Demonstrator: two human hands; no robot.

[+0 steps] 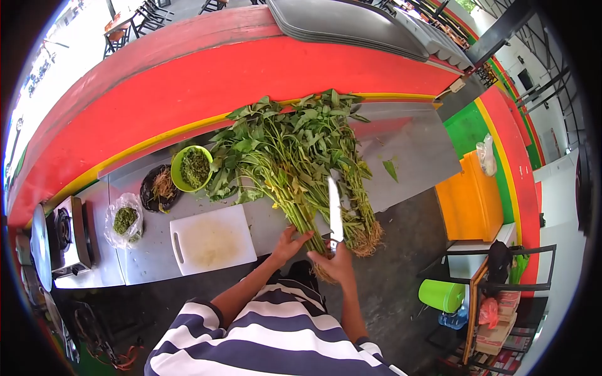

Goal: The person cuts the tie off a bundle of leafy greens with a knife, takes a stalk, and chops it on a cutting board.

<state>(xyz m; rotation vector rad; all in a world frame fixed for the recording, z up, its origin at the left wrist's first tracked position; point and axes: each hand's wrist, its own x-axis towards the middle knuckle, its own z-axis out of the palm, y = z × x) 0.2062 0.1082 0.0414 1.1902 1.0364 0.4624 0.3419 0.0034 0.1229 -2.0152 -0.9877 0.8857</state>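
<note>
A large heap of long-stemmed leafy greens [282, 147] lies across the metal counter, leaves toward the red wall. Its pale roots [367, 241] hang over the near edge. My left hand [291, 244] is closed around the lower stems of one bundle. In my right hand [337, 263] is a knife [335, 210], its broad blade pointing away from me and up over the stems. The fingers of this hand also touch the bundle's root end, partly hidden beneath it. To the left of the bundle lies a white cutting board [213, 239] with a worn, stained surface.
Left on the metal counter [414, 144] are a green bowl [206, 152] of chopped greens, a black bag [149, 199] with root scraps, a clear plastic bag [127, 219] of greens and a stove [69, 238]. An orange box [470, 200] and a shelf rack [476, 307] stand right.
</note>
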